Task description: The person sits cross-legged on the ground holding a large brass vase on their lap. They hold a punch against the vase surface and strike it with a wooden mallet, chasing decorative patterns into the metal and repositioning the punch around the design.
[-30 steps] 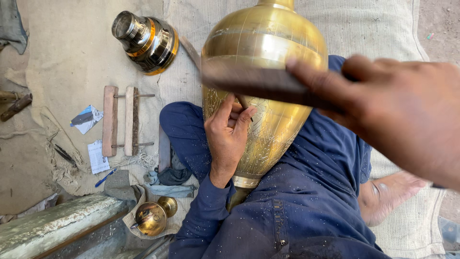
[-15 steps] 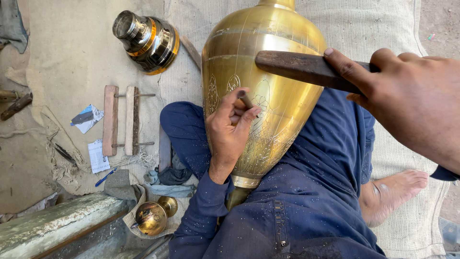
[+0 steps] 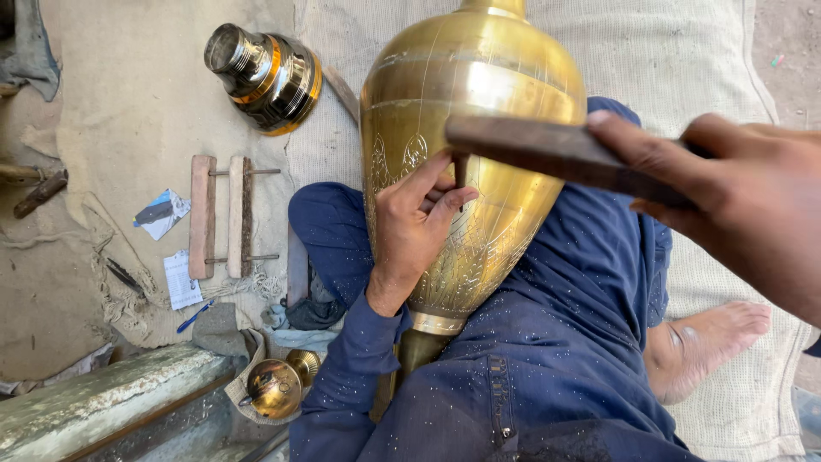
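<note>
Both busy at frame centre: left hand [image 3: 415,227] pinching what looks like a chisel [image 3: 460,169] on vase [image 3: 470,171]; right hand [image 3: 735,197] gripping mallet [image 3: 547,150].

Brass vase [image 3: 479,111] across my lap: my left hand [image 3: 415,227] pinches a small chisel [image 3: 460,169] against it; my right hand [image 3: 744,192] holds a wooden mallet [image 3: 547,152] above it.

A golden brass vase [image 3: 475,171] carries engraved leaf and line patterns over its polished body. Dark blue clothing [image 3: 547,368] (flecked with pale specks) lies beneath it. A dark brown wooden mallet [image 3: 556,154] crosses the vase. Far left, a brass vessel [image 3: 265,77] shows black and orange bands on beige cloth [image 3: 128,103].
</note>
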Demonstrator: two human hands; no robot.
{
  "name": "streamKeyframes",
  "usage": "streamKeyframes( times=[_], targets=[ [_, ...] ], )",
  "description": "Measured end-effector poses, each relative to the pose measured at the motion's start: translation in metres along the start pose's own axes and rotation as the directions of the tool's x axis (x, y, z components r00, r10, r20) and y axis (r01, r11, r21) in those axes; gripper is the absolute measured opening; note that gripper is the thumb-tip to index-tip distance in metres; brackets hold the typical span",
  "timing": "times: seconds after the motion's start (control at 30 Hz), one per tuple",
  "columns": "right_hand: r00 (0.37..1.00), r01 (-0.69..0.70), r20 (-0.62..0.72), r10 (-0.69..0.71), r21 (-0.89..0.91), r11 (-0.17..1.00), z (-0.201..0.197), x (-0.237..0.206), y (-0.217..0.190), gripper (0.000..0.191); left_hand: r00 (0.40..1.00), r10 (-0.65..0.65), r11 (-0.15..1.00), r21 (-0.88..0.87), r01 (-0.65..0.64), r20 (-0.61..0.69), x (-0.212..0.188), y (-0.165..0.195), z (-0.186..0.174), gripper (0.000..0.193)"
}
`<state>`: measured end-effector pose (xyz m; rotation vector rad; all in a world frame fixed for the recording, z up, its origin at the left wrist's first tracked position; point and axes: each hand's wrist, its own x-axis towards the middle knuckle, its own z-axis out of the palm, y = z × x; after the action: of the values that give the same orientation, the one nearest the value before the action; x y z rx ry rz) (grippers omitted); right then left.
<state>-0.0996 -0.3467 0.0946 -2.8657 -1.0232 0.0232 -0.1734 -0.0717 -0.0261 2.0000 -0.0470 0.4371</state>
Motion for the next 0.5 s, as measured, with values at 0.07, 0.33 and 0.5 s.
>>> streamKeyframes(
  times=[0.07,0.33,0.5],
  targets=[
    [1.0,-0.01,-0.016,0.01,0.024,1.0,0.007,-0.007,0.006,0.079,0.998,-0.006,1.0,0.026,0.004,0.063,0.005,0.0,-0.004,0.051],
    [0.971,-0.153,-0.039,0.234,0.653,0.742,0.039,-0.049,0.0,0.059,0.927,0.142,0.988,0.004,-0.153,0.347,0.03,0.006,-0.019,0.045],
    [0.937,-0.253,-0.042,0.346,0.602,0.758,0.059,-0.068,-0.013,0.068,0.862,0.156,0.988,-0.056,-0.147,0.482,0.045,0.008,-0.023,0.046]
  ],
)
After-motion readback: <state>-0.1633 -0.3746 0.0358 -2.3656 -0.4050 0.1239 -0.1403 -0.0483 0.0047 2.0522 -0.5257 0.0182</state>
